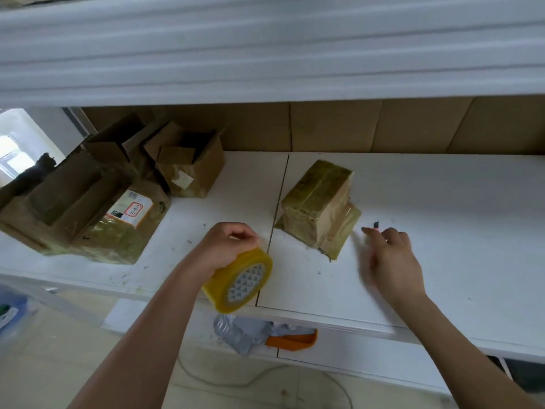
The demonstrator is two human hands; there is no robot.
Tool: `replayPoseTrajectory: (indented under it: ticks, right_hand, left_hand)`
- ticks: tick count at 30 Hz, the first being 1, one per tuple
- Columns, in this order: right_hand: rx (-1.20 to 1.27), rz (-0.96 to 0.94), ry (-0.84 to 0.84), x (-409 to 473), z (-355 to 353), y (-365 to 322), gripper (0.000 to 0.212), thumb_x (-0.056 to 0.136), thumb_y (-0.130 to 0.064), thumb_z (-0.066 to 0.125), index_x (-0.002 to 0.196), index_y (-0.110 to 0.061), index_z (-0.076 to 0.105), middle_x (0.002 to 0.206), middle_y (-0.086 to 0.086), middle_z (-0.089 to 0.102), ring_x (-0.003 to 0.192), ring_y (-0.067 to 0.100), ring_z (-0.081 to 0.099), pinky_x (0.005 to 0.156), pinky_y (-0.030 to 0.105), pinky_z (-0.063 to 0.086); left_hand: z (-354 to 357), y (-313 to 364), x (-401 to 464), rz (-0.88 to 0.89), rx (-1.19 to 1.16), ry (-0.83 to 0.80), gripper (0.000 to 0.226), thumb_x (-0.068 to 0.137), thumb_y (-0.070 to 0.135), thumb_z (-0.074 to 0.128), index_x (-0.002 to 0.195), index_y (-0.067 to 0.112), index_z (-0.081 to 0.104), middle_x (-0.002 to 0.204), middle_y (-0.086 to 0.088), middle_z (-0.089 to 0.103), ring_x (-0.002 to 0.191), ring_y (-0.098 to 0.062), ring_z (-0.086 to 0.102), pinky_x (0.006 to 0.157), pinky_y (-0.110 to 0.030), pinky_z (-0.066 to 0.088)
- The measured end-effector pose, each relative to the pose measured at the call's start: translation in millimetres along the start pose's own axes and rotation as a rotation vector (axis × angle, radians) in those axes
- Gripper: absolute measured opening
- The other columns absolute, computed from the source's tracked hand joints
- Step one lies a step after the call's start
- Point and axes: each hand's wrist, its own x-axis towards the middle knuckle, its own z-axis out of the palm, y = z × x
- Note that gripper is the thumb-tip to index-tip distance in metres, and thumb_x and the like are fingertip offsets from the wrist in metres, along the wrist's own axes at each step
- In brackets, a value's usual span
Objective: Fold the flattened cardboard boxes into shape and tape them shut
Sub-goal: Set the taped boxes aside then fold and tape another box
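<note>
A small taped cardboard box [320, 203] stands tilted on the white shelf [427, 261], with a flap sticking out at its lower right. My left hand [225, 246] grips a yellow roll of packing tape [240, 280] near the shelf's front edge, left of the box. My right hand [389, 255] is blurred just right of the box, fingers loosely extended, and holds nothing that I can see. A small dark cutter [376, 225] lies on the shelf just beyond its fingertips.
Several worn cardboard boxes [118, 190] crowd the shelf's left side, one with a red-framed label. Flat cardboard sheets [354, 128] line the back wall. An upper shelf [265, 54] hangs overhead. Below the front edge lie grey plastic wrap [239, 332] and an orange object [295, 339].
</note>
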Motion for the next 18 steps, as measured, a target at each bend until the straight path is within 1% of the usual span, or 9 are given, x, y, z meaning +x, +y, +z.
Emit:
replayPoseTrajectory:
  ticks: [2, 4, 7, 9, 10, 12, 15, 17, 18]
  right_hand:
    - [0.216, -0.176, 0.032, -10.6, -2.8, -28.2, 0.032, 0.083, 0.003, 0.059, 0.113, -0.006, 0.068, 0.092, 0.014, 0.064, 0.086, 0.026, 0.056, 0.081, 0.031, 0.048]
    - [0.466, -0.282, -0.128, -21.5, -1.3, -65.2, 0.021, 0.091, -0.008, 0.060, 0.108, -0.007, 0.072, 0.097, 0.009, 0.070, 0.083, 0.015, 0.059, 0.082, 0.019, 0.045]
    - [0.767, -0.141, -0.372, -20.8, 9.1, -112.2, 0.035, 0.099, -0.037, 0.051, 0.104, -0.008, 0.071, 0.097, 0.003, 0.071, 0.086, 0.005, 0.063, 0.079, 0.018, 0.049]
    - [0.883, -0.038, -0.395, -13.6, 14.8, -132.4, 0.031, 0.096, -0.041, 0.055, 0.092, -0.015, 0.072, 0.084, -0.008, 0.069, 0.075, -0.007, 0.061, 0.067, 0.008, 0.043]
    - [0.946, 0.019, -0.368, -10.5, 16.8, -139.2, 0.023, 0.093, -0.037, 0.061, 0.084, -0.017, 0.071, 0.078, -0.010, 0.067, 0.067, -0.007, 0.059, 0.063, 0.007, 0.042]
    - [1.045, 0.109, -0.300, -7.3, 20.5, -148.2, 0.022, 0.090, -0.025, 0.068, 0.070, -0.018, 0.064, 0.071, -0.003, 0.065, 0.061, 0.002, 0.057, 0.062, 0.020, 0.047]
    - [1.053, 0.144, -0.259, -4.6, 25.3, -154.9, 0.029, 0.091, -0.021, 0.067, 0.064, -0.018, 0.057, 0.075, 0.003, 0.063, 0.067, 0.015, 0.058, 0.067, 0.036, 0.053]
    - [1.029, 0.160, -0.238, -1.7, 29.2, -156.5, 0.027, 0.091, -0.023, 0.066, 0.065, -0.020, 0.058, 0.076, -0.002, 0.063, 0.069, 0.014, 0.060, 0.069, 0.036, 0.054]
    - [1.023, 0.174, -0.224, -0.7, 31.2, -157.8, 0.027, 0.092, -0.024, 0.065, 0.067, -0.020, 0.059, 0.076, -0.004, 0.063, 0.070, 0.013, 0.061, 0.069, 0.035, 0.055]
  left_hand:
    - [-0.9, -1.6, -0.3, 0.023, -0.001, -0.010, 0.004, 0.088, 0.033, 0.071, 0.084, 0.032, 0.073, 0.092, 0.015, 0.067, 0.089, -0.010, 0.062, 0.068, -0.024, 0.048]
    - [-2.1, -2.5, -1.6, 0.053, 0.002, -0.032, 0.005, 0.087, 0.034, 0.071, 0.083, 0.034, 0.073, 0.091, 0.018, 0.067, 0.090, -0.008, 0.063, 0.069, -0.024, 0.048]
    - [-4.6, -4.3, -6.3, 0.105, 0.028, -0.058, 0.009, 0.089, 0.036, 0.069, 0.081, 0.039, 0.073, 0.088, 0.021, 0.067, 0.089, -0.003, 0.063, 0.071, -0.021, 0.047]
    - [-6.4, -6.5, -9.9, 0.140, 0.042, -0.065, 0.010, 0.090, 0.037, 0.067, 0.081, 0.040, 0.072, 0.087, 0.024, 0.066, 0.086, 0.002, 0.062, 0.070, -0.018, 0.046]
    - [-6.8, -7.9, -11.3, 0.151, 0.048, -0.058, 0.010, 0.090, 0.039, 0.066, 0.082, 0.040, 0.071, 0.088, 0.024, 0.065, 0.086, 0.003, 0.061, 0.069, -0.017, 0.045]
    - [-6.4, -12.4, -12.3, 0.165, 0.076, -0.007, 0.010, 0.092, 0.043, 0.062, 0.085, 0.039, 0.068, 0.095, 0.018, 0.062, 0.090, -0.001, 0.059, 0.071, -0.016, 0.043]
    - [-4.3, -16.4, -12.4, 0.190, 0.214, 0.114, 0.021, 0.091, 0.056, 0.054, 0.098, 0.038, 0.063, 0.108, 0.009, 0.046, 0.097, -0.006, 0.054, 0.078, -0.019, 0.040]
    - [-6.4, -18.4, -14.2, 0.195, 0.230, 0.139, 0.051, 0.085, 0.070, 0.046, 0.124, 0.039, 0.058, 0.112, 0.008, 0.039, 0.100, -0.007, 0.052, 0.082, -0.022, 0.041]
    - [-10.6, -20.2, -16.2, 0.163, 0.191, 0.134, 0.069, 0.079, 0.078, 0.040, 0.138, 0.041, 0.045, 0.116, 0.008, 0.037, 0.102, -0.008, 0.050, 0.084, -0.025, 0.042]
